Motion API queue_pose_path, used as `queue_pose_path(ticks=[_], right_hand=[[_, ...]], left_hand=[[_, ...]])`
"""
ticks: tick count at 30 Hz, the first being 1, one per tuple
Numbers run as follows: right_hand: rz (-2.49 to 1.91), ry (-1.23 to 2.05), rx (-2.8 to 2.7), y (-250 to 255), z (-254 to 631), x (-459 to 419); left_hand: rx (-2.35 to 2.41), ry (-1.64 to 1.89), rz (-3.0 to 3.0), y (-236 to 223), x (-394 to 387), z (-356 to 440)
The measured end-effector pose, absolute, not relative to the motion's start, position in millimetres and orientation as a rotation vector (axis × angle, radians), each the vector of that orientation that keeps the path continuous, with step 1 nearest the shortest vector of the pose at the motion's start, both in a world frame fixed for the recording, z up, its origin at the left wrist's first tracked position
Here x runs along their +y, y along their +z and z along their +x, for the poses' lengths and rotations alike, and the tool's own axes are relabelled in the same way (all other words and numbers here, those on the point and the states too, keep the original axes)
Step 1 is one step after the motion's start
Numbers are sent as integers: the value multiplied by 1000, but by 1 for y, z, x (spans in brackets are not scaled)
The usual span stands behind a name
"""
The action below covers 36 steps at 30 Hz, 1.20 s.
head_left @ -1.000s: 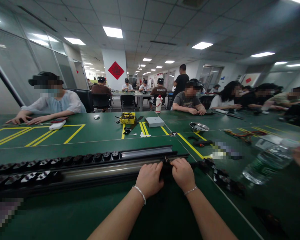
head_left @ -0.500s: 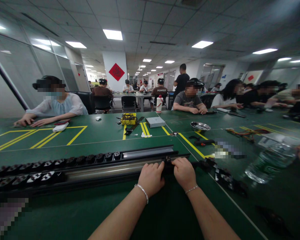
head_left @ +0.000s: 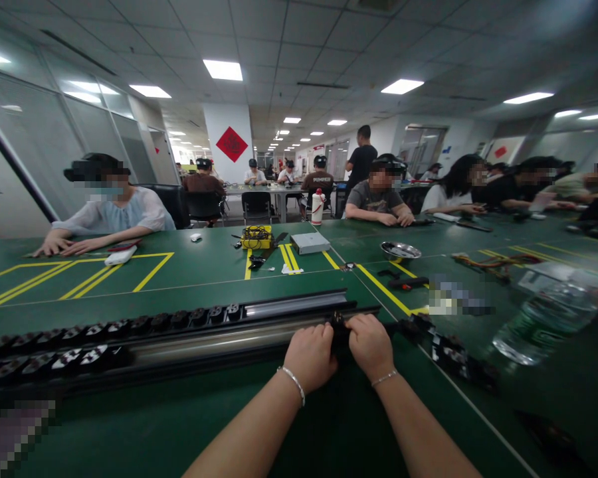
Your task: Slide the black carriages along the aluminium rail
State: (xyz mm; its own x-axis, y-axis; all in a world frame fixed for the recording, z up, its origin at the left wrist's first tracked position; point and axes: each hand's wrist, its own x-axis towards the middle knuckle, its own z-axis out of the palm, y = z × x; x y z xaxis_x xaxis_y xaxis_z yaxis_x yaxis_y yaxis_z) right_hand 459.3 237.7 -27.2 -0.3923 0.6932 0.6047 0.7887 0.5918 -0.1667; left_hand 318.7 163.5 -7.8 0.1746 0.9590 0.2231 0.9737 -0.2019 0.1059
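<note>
A long black and silver rail (head_left: 219, 335) lies across the green table in front of me, with a row of black chain links (head_left: 80, 338) along its left part. My left hand (head_left: 311, 357) and my right hand (head_left: 371, 345) sit side by side at the rail's right end. Both are curled, pinching a small black link (head_left: 339, 326) on the rail between them. A black link chain (head_left: 453, 355) trails off to the right of my right hand.
A plastic water bottle (head_left: 543, 322) lies on its side at the right. Further back stand a metal bowl (head_left: 400, 251), a grey box (head_left: 309, 242) and a yellow case (head_left: 257, 236). Other people sit at the far side of the table (head_left: 189, 265).
My hands have drifted slightly to the right along the rail and stay closed on the link. The view has shifted a little.
</note>
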Motion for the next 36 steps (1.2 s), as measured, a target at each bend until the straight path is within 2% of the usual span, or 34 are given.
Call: queue_pose_path(ticks=[29,36], right_hand=[[-1286,-131,-2167,-24,466,241],[-1191,-80,-2243,-26,474,243]], left_hand=[[-1957,-353,-2353,-8,168,319],[-1958,-373,-2347,-9,168,320]])
